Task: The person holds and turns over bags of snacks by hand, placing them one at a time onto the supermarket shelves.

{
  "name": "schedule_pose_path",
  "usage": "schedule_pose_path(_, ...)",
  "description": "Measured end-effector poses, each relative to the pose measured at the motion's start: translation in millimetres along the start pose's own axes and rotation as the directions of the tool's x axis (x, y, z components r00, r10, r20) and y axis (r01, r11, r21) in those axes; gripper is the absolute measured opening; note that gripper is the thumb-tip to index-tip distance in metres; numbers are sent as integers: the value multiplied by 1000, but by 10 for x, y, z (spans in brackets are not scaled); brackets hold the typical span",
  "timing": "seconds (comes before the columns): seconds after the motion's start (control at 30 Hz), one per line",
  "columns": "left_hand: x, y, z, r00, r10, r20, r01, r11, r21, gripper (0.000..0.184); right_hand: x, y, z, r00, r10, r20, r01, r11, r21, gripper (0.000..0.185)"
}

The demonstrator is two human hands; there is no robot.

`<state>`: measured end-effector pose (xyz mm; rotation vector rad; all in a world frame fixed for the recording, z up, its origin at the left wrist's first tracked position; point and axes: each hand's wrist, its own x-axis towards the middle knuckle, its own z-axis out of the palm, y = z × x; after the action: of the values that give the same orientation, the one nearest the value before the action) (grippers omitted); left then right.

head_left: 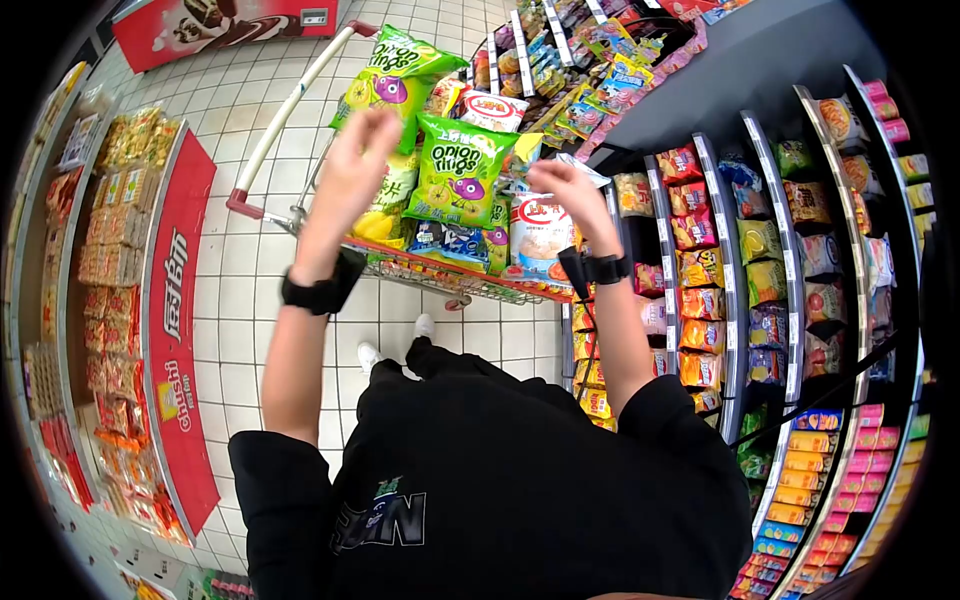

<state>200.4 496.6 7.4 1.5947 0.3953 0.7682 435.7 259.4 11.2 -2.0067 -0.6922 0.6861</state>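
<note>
left hand (358,158), blurred, before upper green bag (395,75); right hand (572,192) curled near white bag (541,240). cannot tell if either pinches anything. lower green bag (462,172) between hands, atop cart (286,128) load.

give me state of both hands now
Left hand: blurred, by green bag, grip unclear
Right hand: fingers curled, by white bag, grip unclear

Snack bags (463,168) in cart (462,268), shelves (732,250) left and right
</note>
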Motion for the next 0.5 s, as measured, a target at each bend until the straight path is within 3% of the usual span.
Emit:
schedule_pose_path(0.1, -28, -900, 358, 999, -51, -4, 51, 989, 139, 49, 52, 170, 231, 998, 56, 36, -53, 996, -75, 61)
schedule_pose_path(0.17, -77, -1031, 540, 993, -119, -19, 120, 980, 157, 54, 124, 255, 359, 1000, 1, 21, 1, 995, -103, 75)
schedule_pose_path(0.23, -41, -1083, 660, 998, -44, -33, 51, 965, 256, 62, 288, 470, 461, 999, -15, 41, 21, 991, -131, 87)
schedule_pose_path(0.3, 22, -1145, 744, 995, -96, -26, 100, 965, 242, 74, 365, 528, 513, 994, -26, 105, 42, 987, -154, 103)
schedule_pose_path(0.37, 60, -1165, 783, 990, -141, -15, 138, 940, 311, 78, 395, 569, 543, 992, -31, 123, 60, 971, -232, 109)
schedule_pose_path(0.4, 83, -1208, 799, 991, -130, 40, 118, 968, 224, 80, 426, 615, 560, 993, -43, 113, 74, 954, -292, 111)
schedule_pose_path(0.5, 134, -1342, 854, 988, -144, 54, 130, 969, 209, 79, 485, 783, 575, 973, -184, 142, 210, 959, -193, 102)
